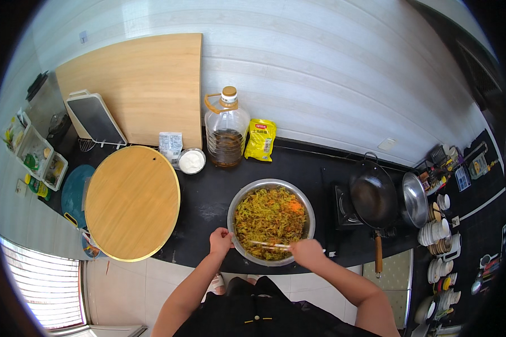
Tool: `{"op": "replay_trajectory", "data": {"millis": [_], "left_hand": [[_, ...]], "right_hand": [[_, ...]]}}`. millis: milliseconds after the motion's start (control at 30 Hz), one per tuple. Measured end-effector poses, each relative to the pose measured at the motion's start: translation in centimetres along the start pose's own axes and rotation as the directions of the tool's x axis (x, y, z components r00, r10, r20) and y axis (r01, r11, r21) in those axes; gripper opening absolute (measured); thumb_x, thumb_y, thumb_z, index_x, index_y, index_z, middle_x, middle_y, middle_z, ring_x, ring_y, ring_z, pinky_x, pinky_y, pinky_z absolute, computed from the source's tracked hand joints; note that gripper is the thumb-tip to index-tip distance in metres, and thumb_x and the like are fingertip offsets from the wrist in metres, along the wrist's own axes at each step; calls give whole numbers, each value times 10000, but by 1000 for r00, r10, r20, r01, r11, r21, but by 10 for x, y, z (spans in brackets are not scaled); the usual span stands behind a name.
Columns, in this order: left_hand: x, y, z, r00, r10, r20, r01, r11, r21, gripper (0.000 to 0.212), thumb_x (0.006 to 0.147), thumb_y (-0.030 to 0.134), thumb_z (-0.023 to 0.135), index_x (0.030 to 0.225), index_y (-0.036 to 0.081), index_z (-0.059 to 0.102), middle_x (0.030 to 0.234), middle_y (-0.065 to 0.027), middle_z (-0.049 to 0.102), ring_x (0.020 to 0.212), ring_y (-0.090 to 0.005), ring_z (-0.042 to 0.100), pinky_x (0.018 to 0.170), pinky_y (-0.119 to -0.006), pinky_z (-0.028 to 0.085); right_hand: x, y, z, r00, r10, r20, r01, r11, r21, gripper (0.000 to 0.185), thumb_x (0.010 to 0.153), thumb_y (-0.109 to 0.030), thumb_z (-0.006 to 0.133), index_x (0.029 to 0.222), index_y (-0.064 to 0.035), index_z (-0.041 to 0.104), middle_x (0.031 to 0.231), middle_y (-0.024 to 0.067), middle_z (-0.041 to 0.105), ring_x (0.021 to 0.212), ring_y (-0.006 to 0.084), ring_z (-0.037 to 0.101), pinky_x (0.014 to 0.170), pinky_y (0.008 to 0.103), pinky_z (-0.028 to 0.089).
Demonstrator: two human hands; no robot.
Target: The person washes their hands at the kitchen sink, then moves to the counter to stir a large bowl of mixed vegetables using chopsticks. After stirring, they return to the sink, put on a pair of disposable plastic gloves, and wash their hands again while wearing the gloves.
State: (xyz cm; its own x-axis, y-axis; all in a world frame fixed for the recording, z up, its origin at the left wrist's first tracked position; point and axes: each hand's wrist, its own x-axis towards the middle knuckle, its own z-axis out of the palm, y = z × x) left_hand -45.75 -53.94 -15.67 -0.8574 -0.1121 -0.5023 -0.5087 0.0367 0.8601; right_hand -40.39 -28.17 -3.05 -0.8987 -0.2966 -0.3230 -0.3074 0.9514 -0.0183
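Note:
A wide stainless steel bowl [271,182] stands on the black counter in front of me, filled with a shredded green, brown and orange food mixture [270,219]. My left hand [222,242] pinches the bowl's left rim between thumb and fingers. Over the lower right part of the bowl, my right hand [307,253] is closed around a pair of chopsticks [274,244]. Their front ends point left over the mixture and look slightly blurred; whether the tips are in the food I cannot tell.
Left on the counter are a round wooden board [133,204] and a small bowl of white powder [192,161]. Behind the steel bowl stand a large oil jug [226,139] and a yellow packet [260,140]. A wok [373,196] and a metal basin [415,200] are at the right.

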Motion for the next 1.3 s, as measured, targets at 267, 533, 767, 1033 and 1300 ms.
{"op": "replay_trajectory", "data": {"millis": [267, 533, 767, 1033, 1300], "left_hand": [[1, -3, 0, 1000, 20, 6, -20, 999, -26, 85, 780, 24, 590, 824, -31, 544, 676, -75, 567, 561, -154, 597, 471, -281, 538], [-1, 3, -2, 1000, -4, 10, 5, 999, -45, 66, 786, 17, 581, 811, -29, 540, 689, -79, 570, 579, -150, 594, 469, -279, 538], [-1, 3, -2, 1000, -21, 19, 22, 999, -31, 68, 789, 17, 578, 812, -34, 538, 695, -85, 574, 575, -150, 595, 474, -275, 539], [-6, 10, -2, 1000, -7, 24, 8, 999, -33, 71, 787, 14, 578, 811, -39, 536, 700, -94, 576, 589, -164, 607, 483, -285, 545], [-4, 10, -1, 1000, -16, 12, 17, 1000, -20, 59, 787, 1, 571, 811, -41, 536, 698, -92, 572, 586, -169, 606, 470, -291, 548]], "right_hand": [[37, 59, -5, 985, 141, -101, -150, 985, -87, 208, 801, -283, 541, 728, -123, 652, 611, 87, 602, 573, 263, 610, 519, 402, 475], [4, 29, -24, 991, 115, -74, -116, 993, -10, 228, 805, -304, 543, 739, -110, 645, 633, 91, 602, 577, 265, 600, 522, 406, 465], [14, 73, 16, 994, 86, -61, -96, 977, -188, 237, 799, -309, 543, 689, -132, 657, 610, 75, 607, 568, 250, 610, 495, 387, 463], [19, 72, -20, 988, 154, 0, -152, 981, -122, 236, 794, -316, 563, 736, -103, 649, 646, 99, 611, 626, 275, 612, 569, 398, 476], [-15, 66, -37, 984, 56, 169, -58, 998, 6, 306, 804, -396, 540, 777, -111, 646, 692, 95, 617, 653, 285, 606, 576, 406, 470]]}}
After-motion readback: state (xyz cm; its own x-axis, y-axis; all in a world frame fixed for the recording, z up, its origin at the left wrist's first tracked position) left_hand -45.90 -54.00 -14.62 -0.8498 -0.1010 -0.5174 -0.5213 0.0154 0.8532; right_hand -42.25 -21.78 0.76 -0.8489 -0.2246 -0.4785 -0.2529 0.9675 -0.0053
